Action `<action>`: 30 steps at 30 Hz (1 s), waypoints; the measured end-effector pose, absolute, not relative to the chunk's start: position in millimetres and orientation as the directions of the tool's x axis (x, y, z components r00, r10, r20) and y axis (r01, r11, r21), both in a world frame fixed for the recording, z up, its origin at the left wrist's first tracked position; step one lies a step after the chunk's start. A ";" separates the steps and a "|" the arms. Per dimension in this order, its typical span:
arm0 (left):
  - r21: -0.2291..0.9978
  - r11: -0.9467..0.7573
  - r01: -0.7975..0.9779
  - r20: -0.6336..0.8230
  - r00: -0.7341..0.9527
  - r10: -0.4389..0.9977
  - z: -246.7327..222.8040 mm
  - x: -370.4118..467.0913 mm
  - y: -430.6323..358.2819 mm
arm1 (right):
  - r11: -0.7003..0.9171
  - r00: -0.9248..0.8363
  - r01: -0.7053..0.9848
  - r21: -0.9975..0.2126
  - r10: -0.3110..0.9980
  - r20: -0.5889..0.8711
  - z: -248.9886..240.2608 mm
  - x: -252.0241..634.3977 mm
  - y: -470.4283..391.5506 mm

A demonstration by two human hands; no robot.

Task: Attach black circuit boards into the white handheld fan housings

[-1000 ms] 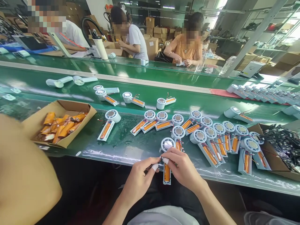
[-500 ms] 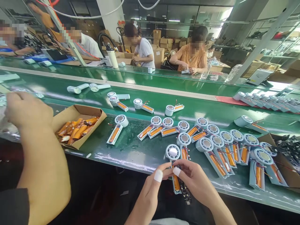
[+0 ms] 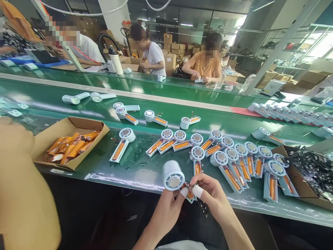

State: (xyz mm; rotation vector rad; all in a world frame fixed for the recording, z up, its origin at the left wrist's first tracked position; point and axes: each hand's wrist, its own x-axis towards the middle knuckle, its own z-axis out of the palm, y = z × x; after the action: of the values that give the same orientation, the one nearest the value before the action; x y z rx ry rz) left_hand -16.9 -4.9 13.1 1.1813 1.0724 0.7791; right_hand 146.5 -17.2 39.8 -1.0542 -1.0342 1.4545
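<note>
Close to the bench's front edge, my left hand (image 3: 166,210) grips a pale blue handheld fan (image 3: 173,177), its round slotted head tilted toward me. An orange battery lies in the fan's handle, partly hidden by my fingers. In my right hand (image 3: 208,194), thumb and fingers pinch a narrow black circuit board (image 3: 203,208) that hangs down beside the handle. Both thumbs have white coverings at their tips. Thin wires run between my two hands, but where they end is hidden.
Several similar fans (image 3: 218,158) with batteries and loose wires lie to the right. A carton of circuit boards (image 3: 293,184) stands at far right, a carton of orange batteries (image 3: 90,152) at left. Another person's arm (image 3: 28,194) reaches in from the left. A green conveyor (image 3: 161,99) runs behind.
My left hand has lifted and tilted the fan, bringing its head left and toward me. The circuit board stays in my right hand. My view has shifted slightly right.
</note>
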 end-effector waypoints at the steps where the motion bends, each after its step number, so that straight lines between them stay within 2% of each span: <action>1: 0.970 0.232 0.069 -0.242 0.286 0.927 13.7 -16.9 -4.1 | -0.105 -0.069 -0.231 -0.967 0.993 -0.091 40.8 146.5 -17.4; 4: 0.968 0.245 0.054 -0.251 0.209 0.945 15.0 -16.2 0.5 | -0.122 -0.059 -0.248 -0.961 0.992 -0.111 42.6 142.2 -16.6; 8: 0.975 0.221 0.015 -0.219 0.198 0.955 18.8 -14.2 7.3 | -0.144 -0.029 -0.303 -0.942 0.989 -0.142 44.4 134.8 -14.1; 13: 0.981 0.190 0.043 -0.195 0.204 0.959 24.8 -12.9 10.7 | -0.210 -0.052 -0.288 -0.934 0.978 -0.204 51.5 136.3 -10.8; 17: 0.968 0.245 -0.055 -0.226 0.231 0.946 23.9 -14.5 12.4 | -0.265 -0.040 -0.513 -0.817 0.958 -0.285 50.5 136.4 -6.2; 19: 0.957 0.257 -0.136 -0.204 0.317 0.926 22.2 -15.8 13.1 | -0.251 0.002 -0.613 -0.749 0.948 -0.319 47.3 135.3 -4.3; 21: 0.956 0.249 -0.156 -0.165 0.416 0.894 21.3 -16.7 13.3 | -0.236 0.022 -0.646 -0.726 0.945 -0.327 44.5 135.4 -4.0; 24: 0.970 0.228 -0.084 -0.159 0.490 0.857 22.6 -17.1 12.8 | -0.252 0.002 -0.563 -0.787 0.952 -0.306 44.1 139.4 -7.1; 27: 0.984 0.168 0.063 -0.179 0.422 0.889 25.0 -16.4 11.9 | -0.227 -0.016 -0.310 -0.923 0.972 -0.234 49.4 146.1 -13.1; 30: 0.977 0.091 0.195 -0.158 0.362 0.919 26.5 -15.7 11.5 | -0.161 -0.020 -0.051 -0.986 0.987 -0.160 56.3 151.8 -18.5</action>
State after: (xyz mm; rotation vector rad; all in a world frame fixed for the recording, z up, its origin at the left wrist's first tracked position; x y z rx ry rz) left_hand -15.7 11.5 26.5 1.3958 1.0977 0.7424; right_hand 151.8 -18.5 56.3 -1.2794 -1.1008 1.3626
